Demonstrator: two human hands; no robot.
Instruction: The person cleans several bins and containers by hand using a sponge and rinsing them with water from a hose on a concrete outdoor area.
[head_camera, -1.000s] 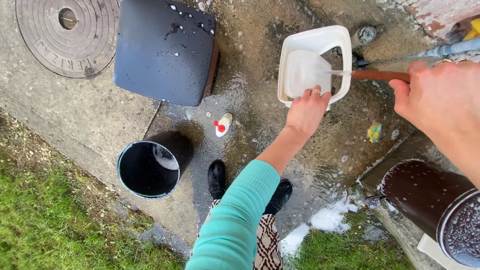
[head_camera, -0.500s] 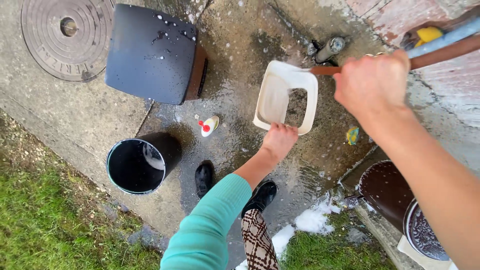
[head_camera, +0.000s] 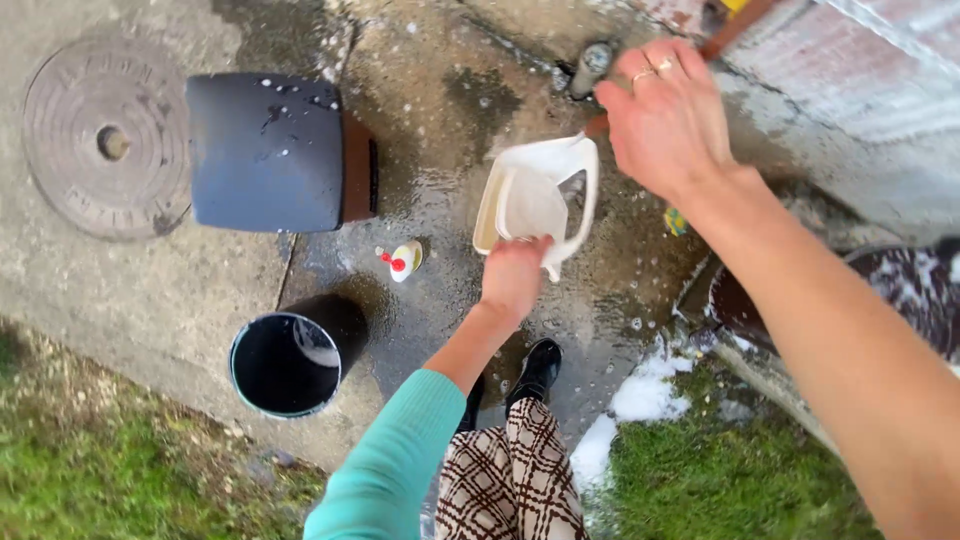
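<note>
My left hand (head_camera: 515, 277) grips the near rim of a white rectangular plastic tub (head_camera: 535, 203), held tilted over the wet concrete. My right hand (head_camera: 668, 118), with a ring on one finger, is closed around a brown wooden handle (head_camera: 735, 28) that runs up to the right and passes behind the tub. The handle's lower end is hidden by the tub and my hand. A small white squeeze bottle with a red cap (head_camera: 402, 261) lies on the ground just left of the tub.
A dark round bucket (head_camera: 285, 362) stands near my black shoes (head_camera: 540, 366). A dark blue square container (head_camera: 268, 152) lies beside a round manhole cover (head_camera: 105, 135). A brown tub with foam (head_camera: 880, 300) sits right. White foam (head_camera: 640, 395) borders grass.
The view has swung so everything sits more to the right and lower. My right hand has moved up along the handle, and the tub has tilted further onto its edge.
</note>
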